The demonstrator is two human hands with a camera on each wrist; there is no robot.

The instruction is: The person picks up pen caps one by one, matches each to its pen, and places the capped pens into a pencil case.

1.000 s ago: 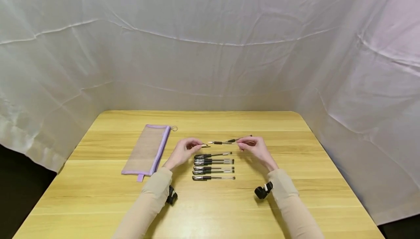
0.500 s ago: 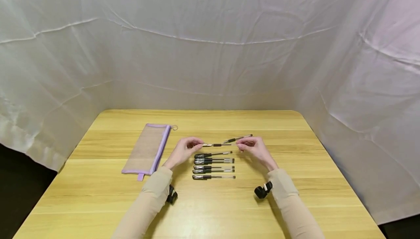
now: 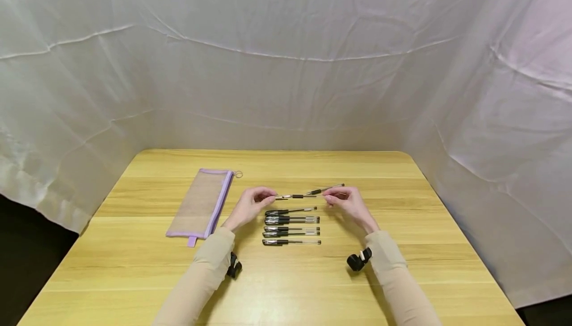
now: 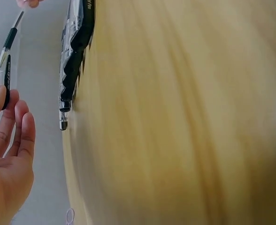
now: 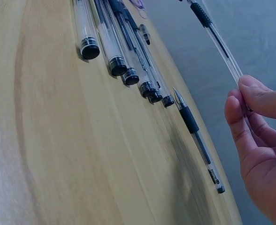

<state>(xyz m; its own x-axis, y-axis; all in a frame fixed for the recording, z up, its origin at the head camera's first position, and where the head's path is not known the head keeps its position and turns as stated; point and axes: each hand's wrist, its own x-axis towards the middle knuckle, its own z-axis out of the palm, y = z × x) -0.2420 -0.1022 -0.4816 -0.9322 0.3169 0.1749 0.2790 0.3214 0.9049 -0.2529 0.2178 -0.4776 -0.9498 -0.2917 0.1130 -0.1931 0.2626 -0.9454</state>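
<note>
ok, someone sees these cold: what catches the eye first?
Likely the pen held between both hands: the left hand pinches the cap, the right hand its tail end. Next, the row of capped pens mid-table, with one uncapped pen askew beyond. Then the lilac mesh pouch at left.

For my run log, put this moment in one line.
left hand: pinches cap; right hand: pinches rear of held pen; cap: at tip, fit unclear; loose pen: uncapped, on table; pouch: left of capped pens
</note>
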